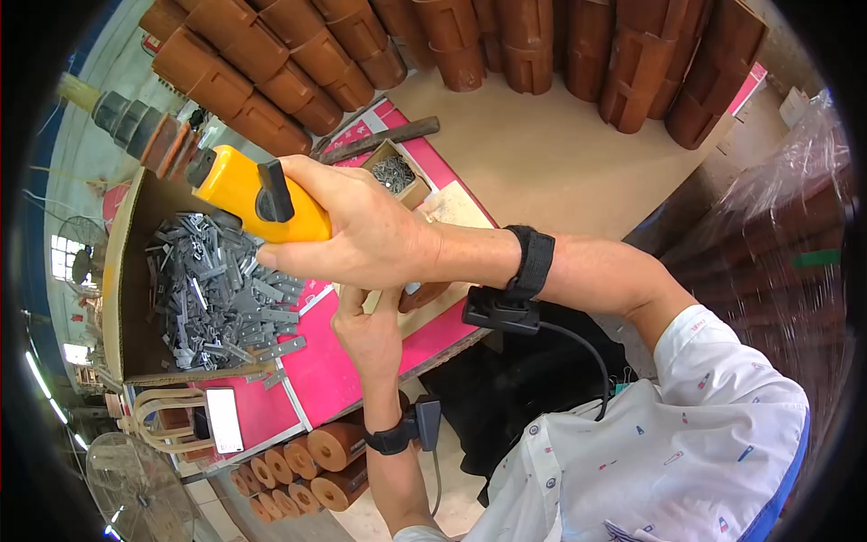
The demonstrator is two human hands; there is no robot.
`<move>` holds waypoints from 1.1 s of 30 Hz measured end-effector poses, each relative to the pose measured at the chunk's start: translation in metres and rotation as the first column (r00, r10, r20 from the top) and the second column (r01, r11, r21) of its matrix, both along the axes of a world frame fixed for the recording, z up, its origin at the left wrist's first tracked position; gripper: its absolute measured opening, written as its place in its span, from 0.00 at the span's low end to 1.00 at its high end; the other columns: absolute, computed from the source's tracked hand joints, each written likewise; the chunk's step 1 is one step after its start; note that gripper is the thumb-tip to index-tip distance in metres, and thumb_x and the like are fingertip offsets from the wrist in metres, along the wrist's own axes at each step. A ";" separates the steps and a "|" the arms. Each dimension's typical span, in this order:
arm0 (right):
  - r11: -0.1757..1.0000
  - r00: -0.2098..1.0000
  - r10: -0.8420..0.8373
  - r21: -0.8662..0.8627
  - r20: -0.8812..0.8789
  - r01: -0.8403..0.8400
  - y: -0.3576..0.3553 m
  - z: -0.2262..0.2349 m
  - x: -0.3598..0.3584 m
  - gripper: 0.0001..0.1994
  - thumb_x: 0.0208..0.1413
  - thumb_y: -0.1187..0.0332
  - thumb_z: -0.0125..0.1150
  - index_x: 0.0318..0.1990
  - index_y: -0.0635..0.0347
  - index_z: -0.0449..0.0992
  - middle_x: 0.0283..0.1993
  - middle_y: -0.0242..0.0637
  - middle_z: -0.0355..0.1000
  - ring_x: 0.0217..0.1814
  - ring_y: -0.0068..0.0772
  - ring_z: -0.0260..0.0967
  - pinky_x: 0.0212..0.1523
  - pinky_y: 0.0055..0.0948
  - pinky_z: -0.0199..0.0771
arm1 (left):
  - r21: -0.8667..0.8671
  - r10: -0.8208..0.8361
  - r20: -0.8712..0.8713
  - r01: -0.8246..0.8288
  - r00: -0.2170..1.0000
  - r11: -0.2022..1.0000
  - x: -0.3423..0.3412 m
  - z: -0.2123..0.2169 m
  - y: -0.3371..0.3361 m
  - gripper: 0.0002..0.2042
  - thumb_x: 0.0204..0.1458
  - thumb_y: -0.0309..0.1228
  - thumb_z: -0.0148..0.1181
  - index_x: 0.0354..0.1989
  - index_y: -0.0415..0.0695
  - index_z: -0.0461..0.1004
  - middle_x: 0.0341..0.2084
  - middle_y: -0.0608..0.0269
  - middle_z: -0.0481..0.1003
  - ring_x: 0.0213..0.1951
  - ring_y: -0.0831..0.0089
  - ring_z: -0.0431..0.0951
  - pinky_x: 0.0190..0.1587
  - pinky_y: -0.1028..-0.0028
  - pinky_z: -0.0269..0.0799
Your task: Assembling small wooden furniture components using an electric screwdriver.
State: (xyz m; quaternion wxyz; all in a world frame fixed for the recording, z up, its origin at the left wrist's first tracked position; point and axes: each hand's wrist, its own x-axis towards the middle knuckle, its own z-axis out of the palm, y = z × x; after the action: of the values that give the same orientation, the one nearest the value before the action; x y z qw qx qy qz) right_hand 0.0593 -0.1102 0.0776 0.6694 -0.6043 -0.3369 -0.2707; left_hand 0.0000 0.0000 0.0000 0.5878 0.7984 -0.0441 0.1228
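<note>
My right hand [366, 221] is wrapped round a yellow power tool [248, 199] with a black lever on its side. The tool's working end is hidden by the hand. Just below it, my left hand [368, 339] has its fingers drawn together, their tips hidden behind my right hand. Whatever they pinch cannot be made out. Close by on the right, part of a brown wooden piece [424, 294] shows over the pink-covered table [334, 379].
A cardboard box [135, 298] of metal hinge-like strips [221, 294] stands at left. Beyond my hands is a small box of screws [395, 172]. A white phone [225, 420] lies at the near left edge. Brown ribbed cylinders [452, 45] line the back; more rolls [334, 447] lie below.
</note>
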 end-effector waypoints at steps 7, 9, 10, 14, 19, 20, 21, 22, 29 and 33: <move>1.000 1.000 -0.010 -0.004 0.002 0.010 0.000 -0.002 -0.001 0.23 0.44 0.67 0.69 0.47 0.65 0.66 0.32 0.37 0.70 0.32 0.28 0.69 0.36 0.27 0.69 | -0.072 0.009 -0.068 -0.014 0.998 0.997 -0.005 0.000 -0.005 0.09 0.47 0.21 0.64 0.37 0.35 0.76 0.28 0.62 0.78 0.32 0.80 0.75 0.35 0.78 0.70; 1.000 1.000 -0.014 -0.003 0.008 0.014 0.000 -0.002 -0.001 0.23 0.44 0.67 0.69 0.46 0.65 0.66 0.32 0.37 0.70 0.32 0.28 0.69 0.36 0.27 0.69 | -0.078 0.008 -0.099 -0.015 0.995 0.997 -0.005 0.001 -0.005 0.10 0.47 0.20 0.64 0.39 0.36 0.77 0.31 0.61 0.79 0.34 0.79 0.75 0.37 0.79 0.69; 1.000 1.000 -0.015 -0.009 0.002 0.015 -0.001 -0.002 -0.001 0.23 0.44 0.67 0.69 0.46 0.65 0.66 0.32 0.37 0.70 0.32 0.28 0.69 0.36 0.27 0.69 | -0.071 0.007 -0.097 -0.014 0.995 0.997 -0.005 0.002 -0.005 0.10 0.47 0.20 0.64 0.39 0.36 0.77 0.31 0.61 0.79 0.34 0.79 0.75 0.38 0.79 0.70; 1.000 1.000 -0.017 -0.001 -0.007 0.017 -0.001 -0.002 -0.001 0.23 0.44 0.67 0.68 0.46 0.65 0.66 0.31 0.37 0.69 0.32 0.29 0.69 0.36 0.27 0.69 | -0.058 0.021 -0.101 -0.027 0.995 0.998 -0.005 0.005 -0.008 0.10 0.47 0.20 0.64 0.39 0.36 0.77 0.31 0.61 0.79 0.34 0.79 0.75 0.39 0.78 0.70; 0.999 0.999 -0.034 -0.007 0.017 0.034 0.002 -0.004 0.001 0.23 0.44 0.67 0.68 0.46 0.65 0.66 0.31 0.38 0.69 0.32 0.31 0.69 0.36 0.28 0.69 | -0.007 0.010 -0.059 -0.011 0.998 1.000 -0.002 0.004 -0.003 0.09 0.48 0.23 0.64 0.37 0.35 0.76 0.27 0.62 0.78 0.30 0.79 0.75 0.34 0.76 0.71; 0.999 0.999 -0.041 -0.010 0.023 0.042 0.003 -0.005 0.000 0.24 0.44 0.66 0.68 0.47 0.65 0.65 0.32 0.39 0.69 0.32 0.32 0.69 0.36 0.29 0.69 | -0.003 0.004 -0.038 -0.004 0.999 1.000 -0.002 0.004 -0.002 0.09 0.48 0.23 0.64 0.37 0.34 0.75 0.27 0.62 0.78 0.30 0.78 0.75 0.35 0.76 0.71; 0.999 0.999 -0.042 -0.011 0.024 0.042 0.003 -0.005 0.000 0.24 0.44 0.66 0.68 0.47 0.65 0.65 0.32 0.39 0.69 0.32 0.32 0.69 0.36 0.29 0.69 | -0.004 0.004 -0.037 -0.004 0.999 1.000 -0.003 0.004 -0.002 0.09 0.48 0.23 0.64 0.37 0.34 0.75 0.27 0.62 0.78 0.30 0.78 0.75 0.35 0.76 0.71; 0.999 0.999 -0.041 -0.015 0.019 0.041 0.002 -0.005 -0.001 0.24 0.44 0.66 0.67 0.47 0.65 0.64 0.33 0.45 0.70 0.35 0.43 0.70 0.37 0.34 0.70 | -0.046 -0.007 -0.084 0.003 0.996 0.999 -0.003 0.005 -0.002 0.09 0.47 0.22 0.64 0.38 0.35 0.76 0.31 0.61 0.78 0.34 0.77 0.75 0.38 0.77 0.70; 0.998 0.999 -0.046 -0.039 0.015 0.047 0.005 -0.003 -0.003 0.25 0.43 0.67 0.66 0.48 0.65 0.62 0.35 0.52 0.70 0.38 0.55 0.70 0.38 0.40 0.70 | 0.165 -0.154 0.019 0.149 0.988 0.975 -0.002 -0.006 0.013 0.20 0.39 0.22 0.68 0.44 0.35 0.71 0.37 0.60 0.75 0.42 0.70 0.74 0.44 0.72 0.69; 0.996 0.998 -0.052 -0.066 0.026 0.054 0.003 -0.006 -0.001 0.27 0.45 0.65 0.68 0.51 0.63 0.63 0.33 0.39 0.68 0.34 0.35 0.69 0.38 0.30 0.69 | -0.014 -0.251 -0.236 0.255 0.939 0.967 0.002 0.006 0.006 0.25 0.36 0.21 0.69 0.47 0.34 0.69 0.40 0.60 0.72 0.46 0.66 0.73 0.48 0.69 0.67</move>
State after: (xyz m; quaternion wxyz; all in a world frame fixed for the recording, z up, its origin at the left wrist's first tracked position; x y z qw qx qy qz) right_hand 0.0580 -0.1073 0.0721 0.6372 -0.6317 -0.3379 -0.2843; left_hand 0.0017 0.0062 0.0056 0.5932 0.7998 -0.0775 -0.0498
